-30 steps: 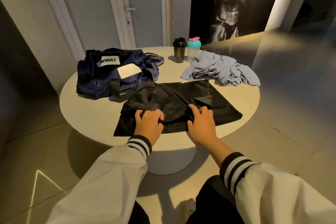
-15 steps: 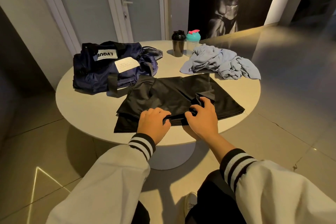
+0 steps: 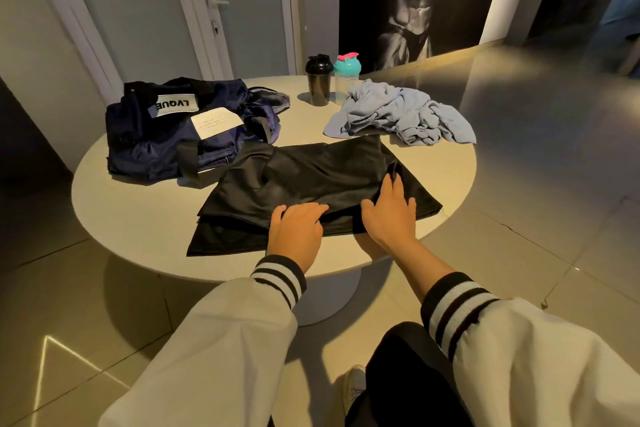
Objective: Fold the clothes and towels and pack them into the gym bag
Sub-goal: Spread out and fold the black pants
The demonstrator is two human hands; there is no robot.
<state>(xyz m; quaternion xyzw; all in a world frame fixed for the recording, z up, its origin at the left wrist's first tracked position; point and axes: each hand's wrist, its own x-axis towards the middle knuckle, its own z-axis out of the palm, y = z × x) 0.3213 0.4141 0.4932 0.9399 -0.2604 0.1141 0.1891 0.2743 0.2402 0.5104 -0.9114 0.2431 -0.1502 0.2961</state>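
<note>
A black garment (image 3: 311, 177) lies partly folded on the round white table (image 3: 138, 211), its near edge doubled over. My left hand (image 3: 294, 232) rests on that near fold, fingers lying on the cloth. My right hand (image 3: 391, 215) presses flat on the garment's right part, fingers spread and straight. The navy gym bag (image 3: 166, 135) with a white label sits at the back left, its edge touching the black garment. A crumpled light blue towel (image 3: 398, 114) lies at the back right.
A black shaker bottle (image 3: 318, 80) and a teal-lidded one (image 3: 346, 76) stand at the table's far edge between the bag and the towel. Doors and a dark wall poster are behind. Tiled floor surrounds the table.
Both hands had gripped the garment's near edge; they carried it forward into a fold. My right hand has now let go and slid up and right, lying flat on the cloth.
</note>
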